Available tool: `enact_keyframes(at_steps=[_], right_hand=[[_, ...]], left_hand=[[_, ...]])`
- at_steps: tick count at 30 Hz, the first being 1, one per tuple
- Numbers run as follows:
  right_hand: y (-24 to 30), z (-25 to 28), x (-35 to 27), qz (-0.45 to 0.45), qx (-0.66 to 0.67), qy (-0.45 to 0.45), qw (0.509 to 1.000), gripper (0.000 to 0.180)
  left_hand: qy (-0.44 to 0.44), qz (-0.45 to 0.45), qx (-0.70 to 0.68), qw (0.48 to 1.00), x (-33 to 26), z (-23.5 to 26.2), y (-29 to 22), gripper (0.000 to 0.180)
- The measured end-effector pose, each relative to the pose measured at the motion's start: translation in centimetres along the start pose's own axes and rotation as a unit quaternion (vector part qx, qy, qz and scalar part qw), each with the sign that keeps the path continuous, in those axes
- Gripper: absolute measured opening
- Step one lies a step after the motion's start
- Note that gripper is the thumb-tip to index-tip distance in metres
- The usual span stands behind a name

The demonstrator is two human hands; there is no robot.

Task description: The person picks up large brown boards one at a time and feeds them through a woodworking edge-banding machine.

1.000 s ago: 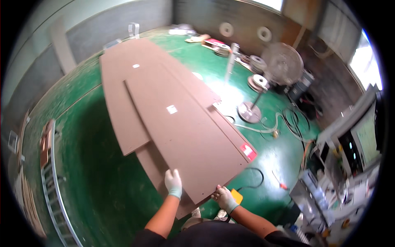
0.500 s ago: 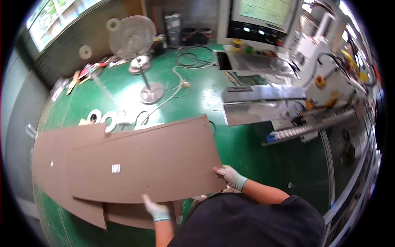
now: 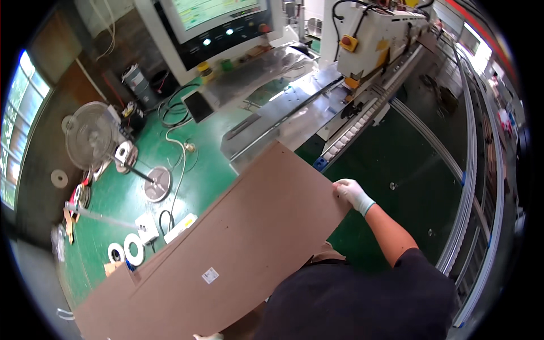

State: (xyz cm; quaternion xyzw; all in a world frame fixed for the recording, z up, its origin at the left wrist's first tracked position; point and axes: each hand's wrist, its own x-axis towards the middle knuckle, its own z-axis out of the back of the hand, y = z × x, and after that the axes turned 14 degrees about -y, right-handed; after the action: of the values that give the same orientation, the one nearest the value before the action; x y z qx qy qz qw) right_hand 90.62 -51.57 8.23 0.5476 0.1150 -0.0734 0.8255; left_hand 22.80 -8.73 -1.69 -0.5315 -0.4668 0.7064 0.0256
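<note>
A large flat brown panel (image 3: 255,215) with a small white label (image 3: 210,275) slants across the middle, its far corner close to the machine's metal table. My right hand (image 3: 354,194), in a pale glove, grips the panel's right-hand edge, thumb on top and the other fingers mostly hidden. At the lower picture edge only a bit of my gloved left hand (image 3: 208,336) shows. Its thumb lies over the near edge of the panel, and the rest is cut off or hidden. Other brown panel edges (image 3: 131,276) show along the far left side, partly covered by the held one.
Ahead stands a machine with a metal table (image 3: 283,122), a screen (image 3: 212,14) and a white housing (image 3: 374,42). A rail frame (image 3: 473,170) runs along the right. Left on the green floor are a standing fan (image 3: 90,136), cables (image 3: 180,164) and white rings (image 3: 134,249).
My view has turned right toward the machine. The panel now slants, its far end closer to the metal table. My right hand keeps its grip, while my left has slipped to the lower picture edge.
</note>
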Motion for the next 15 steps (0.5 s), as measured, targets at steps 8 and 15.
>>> enact_keyframes(at_steps=[8, 15], right_hand=[[-3.0, -2.5, 2.2, -0.163, 0.421, -0.155, 0.879, 0.051], [-3.7, -10.2, -3.5, -0.337, 0.420, -0.098, 0.837, 0.062]], left_hand=[[0.176, 0.089, 0.060, 0.979, -6.7, -4.6, 7.6, 0.056], [0.142, 0.096, 0.048, 0.984, -27.2, -14.1, 6.8, 0.049]])
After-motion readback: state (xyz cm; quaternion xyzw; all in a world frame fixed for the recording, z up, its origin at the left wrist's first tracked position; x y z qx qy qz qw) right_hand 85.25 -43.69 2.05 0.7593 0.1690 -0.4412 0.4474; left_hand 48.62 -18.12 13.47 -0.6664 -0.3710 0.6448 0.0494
